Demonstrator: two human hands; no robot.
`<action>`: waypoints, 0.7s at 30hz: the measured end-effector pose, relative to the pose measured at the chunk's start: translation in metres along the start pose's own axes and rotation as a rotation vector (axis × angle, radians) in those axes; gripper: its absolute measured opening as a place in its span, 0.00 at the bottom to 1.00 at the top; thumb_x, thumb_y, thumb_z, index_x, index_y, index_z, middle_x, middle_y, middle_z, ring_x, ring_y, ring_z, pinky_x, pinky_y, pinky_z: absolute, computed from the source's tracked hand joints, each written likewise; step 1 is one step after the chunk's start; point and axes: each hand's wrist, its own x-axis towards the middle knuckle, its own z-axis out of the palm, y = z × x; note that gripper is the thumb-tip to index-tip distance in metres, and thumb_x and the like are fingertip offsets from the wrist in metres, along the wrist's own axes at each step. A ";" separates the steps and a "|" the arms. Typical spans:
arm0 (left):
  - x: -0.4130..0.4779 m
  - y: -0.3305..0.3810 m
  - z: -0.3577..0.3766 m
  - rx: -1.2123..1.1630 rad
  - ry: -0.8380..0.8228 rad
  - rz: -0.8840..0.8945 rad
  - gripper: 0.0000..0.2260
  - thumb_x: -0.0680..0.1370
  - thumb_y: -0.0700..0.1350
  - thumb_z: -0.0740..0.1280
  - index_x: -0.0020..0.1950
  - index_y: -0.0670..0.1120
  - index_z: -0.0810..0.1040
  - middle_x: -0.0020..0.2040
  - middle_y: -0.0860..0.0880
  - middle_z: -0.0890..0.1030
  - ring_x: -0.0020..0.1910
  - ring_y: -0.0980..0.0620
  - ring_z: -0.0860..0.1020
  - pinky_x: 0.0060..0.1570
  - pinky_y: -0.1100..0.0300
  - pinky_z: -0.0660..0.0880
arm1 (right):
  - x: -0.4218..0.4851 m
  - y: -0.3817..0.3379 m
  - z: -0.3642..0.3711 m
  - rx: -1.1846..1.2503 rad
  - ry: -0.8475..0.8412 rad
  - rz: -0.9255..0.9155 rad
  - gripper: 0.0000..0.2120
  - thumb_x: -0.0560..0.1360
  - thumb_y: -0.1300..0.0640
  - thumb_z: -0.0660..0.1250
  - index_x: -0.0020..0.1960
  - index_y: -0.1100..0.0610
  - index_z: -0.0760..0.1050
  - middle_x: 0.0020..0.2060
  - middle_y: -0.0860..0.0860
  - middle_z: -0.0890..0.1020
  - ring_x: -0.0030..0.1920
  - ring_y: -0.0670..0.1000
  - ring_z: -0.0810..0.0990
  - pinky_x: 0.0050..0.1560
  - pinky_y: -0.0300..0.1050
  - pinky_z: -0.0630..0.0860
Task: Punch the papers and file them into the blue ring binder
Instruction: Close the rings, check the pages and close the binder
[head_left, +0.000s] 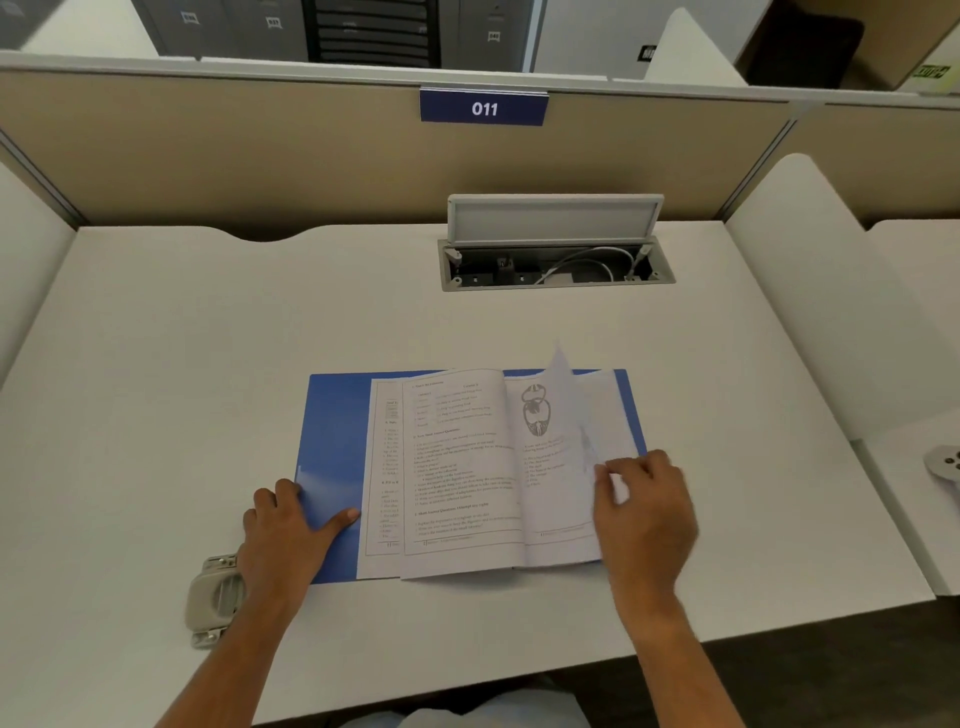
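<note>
The blue ring binder (332, 441) lies open and flat in the middle of the desk, with printed papers (457, 467) spread across its inside. My left hand (288, 525) presses flat on the binder's lower left corner, fingers apart. My right hand (644, 509) pinches the lower edge of one sheet (566, 395), which stands lifted and curved above the right-hand pages. A grey hole punch (210, 597) sits on the desk by my left wrist, partly hidden by my forearm.
An open cable box (556, 260) with its lid raised and wires inside is sunk into the desk behind the binder. A beige partition (260, 156) with a sign reading 011 closes the back. White side panels (810, 260) flank the desk.
</note>
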 end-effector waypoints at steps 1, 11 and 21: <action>0.000 0.000 0.000 -0.001 -0.001 -0.001 0.42 0.66 0.75 0.69 0.64 0.44 0.71 0.56 0.40 0.76 0.53 0.37 0.78 0.41 0.41 0.81 | -0.006 -0.017 -0.001 0.035 -0.026 -0.051 0.06 0.77 0.55 0.77 0.51 0.57 0.85 0.46 0.53 0.84 0.42 0.51 0.81 0.40 0.47 0.83; 0.000 0.002 -0.002 -0.006 -0.001 0.003 0.42 0.66 0.74 0.70 0.64 0.42 0.71 0.55 0.39 0.76 0.52 0.36 0.78 0.43 0.40 0.80 | -0.073 -0.151 0.059 0.138 -0.471 -0.290 0.06 0.77 0.51 0.74 0.48 0.52 0.80 0.42 0.48 0.82 0.36 0.49 0.82 0.33 0.42 0.81; -0.002 0.002 -0.003 -0.004 -0.002 0.000 0.41 0.67 0.74 0.71 0.63 0.42 0.72 0.56 0.39 0.76 0.53 0.37 0.78 0.43 0.41 0.80 | -0.098 -0.172 0.076 0.121 -0.548 -0.448 0.17 0.82 0.40 0.64 0.58 0.52 0.80 0.48 0.51 0.84 0.42 0.52 0.83 0.38 0.46 0.79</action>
